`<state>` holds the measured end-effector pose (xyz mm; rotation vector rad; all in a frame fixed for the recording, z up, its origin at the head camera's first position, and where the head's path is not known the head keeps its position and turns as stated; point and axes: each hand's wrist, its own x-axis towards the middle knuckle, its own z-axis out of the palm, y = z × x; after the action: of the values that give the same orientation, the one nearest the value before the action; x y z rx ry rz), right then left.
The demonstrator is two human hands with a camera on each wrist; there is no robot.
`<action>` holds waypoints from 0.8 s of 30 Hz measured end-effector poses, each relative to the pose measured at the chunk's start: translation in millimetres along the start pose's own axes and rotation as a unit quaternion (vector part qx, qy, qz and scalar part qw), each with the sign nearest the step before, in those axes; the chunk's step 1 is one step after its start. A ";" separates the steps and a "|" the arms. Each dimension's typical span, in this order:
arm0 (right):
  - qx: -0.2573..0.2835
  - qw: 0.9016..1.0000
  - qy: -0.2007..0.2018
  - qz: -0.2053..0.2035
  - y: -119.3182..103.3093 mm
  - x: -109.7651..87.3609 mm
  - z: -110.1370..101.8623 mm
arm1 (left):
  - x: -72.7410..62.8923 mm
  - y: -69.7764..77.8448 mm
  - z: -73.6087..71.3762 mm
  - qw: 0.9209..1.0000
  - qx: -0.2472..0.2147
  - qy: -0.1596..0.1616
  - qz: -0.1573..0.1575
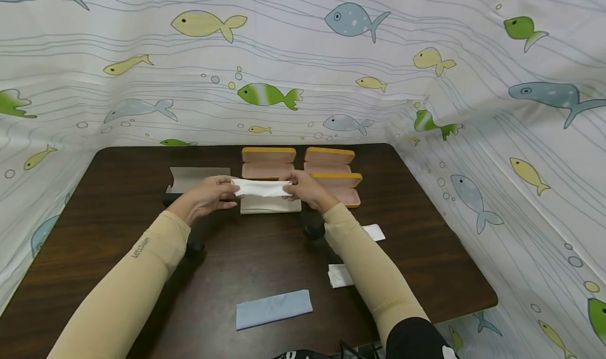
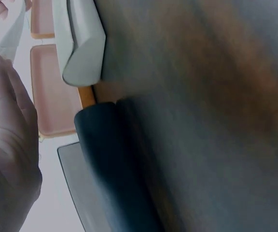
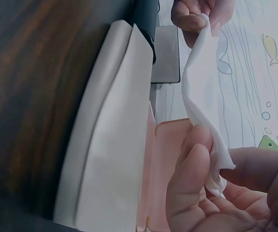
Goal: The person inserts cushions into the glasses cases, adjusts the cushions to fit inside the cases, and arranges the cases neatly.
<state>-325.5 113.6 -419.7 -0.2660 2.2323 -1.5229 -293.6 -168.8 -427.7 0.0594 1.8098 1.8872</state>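
A folded white cloth is stretched level between both hands in the head view. My left hand pinches its left end, and my right hand pinches the other end between thumb and fingers. Just below the cloth lies a cream glasses case, its flap and rolled front edge clear in the right wrist view; its inside is hidden. Under the left hand sits an open dark case with grey lining; its black outer side shows in the left wrist view.
Three open orange cases with pink lining stand behind, one at back centre and two at right. A folded blue cloth lies near the front edge. White cloths lie by the right forearm. A fish-patterned curtain surrounds the table.
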 end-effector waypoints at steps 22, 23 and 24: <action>-0.070 0.995 0.065 0.018 -20.0 44.3 -10.4 | 43.2 14.9 -10.3 0.993 -0.079 0.083 -0.014; -0.075 0.995 0.065 0.022 -20.3 45.8 -11.0 | 44.7 16.2 -10.8 0.993 -0.079 0.085 -0.018; -0.079 0.995 0.063 0.027 -20.3 47.5 -11.7 | 46.2 17.3 -11.6 0.993 -0.082 0.086 -0.022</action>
<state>-374.7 97.3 -408.6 -0.1594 2.4424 -1.3725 -343.7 -160.9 -427.3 -0.2044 1.7412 2.0562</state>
